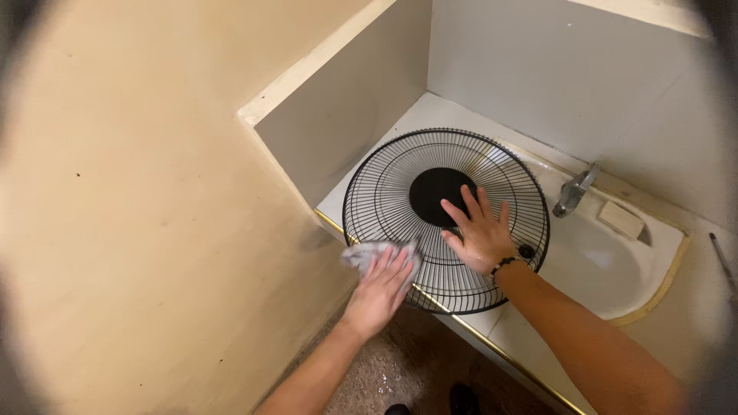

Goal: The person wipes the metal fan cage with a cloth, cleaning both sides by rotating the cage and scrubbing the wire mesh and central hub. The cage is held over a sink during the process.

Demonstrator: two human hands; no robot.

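Observation:
A round black wire fan guard [400, 165] with a solid black centre disc [432, 192] lies over the left part of a white sink counter. My right hand [480, 230] rests flat on the wires just below and right of the disc, fingers spread, a dark band at the wrist. My left hand [380, 288] presses a grey cloth [367, 253] against the guard's lower left rim, fingers extended over the cloth.
A white basin [607, 269] lies right of the guard, with a metal tap [573, 192] and a bar of soap [621, 219] on its rim. Beige walls close in on the left and a grey partition [346, 115] behind. Speckled floor [415, 369] lies below.

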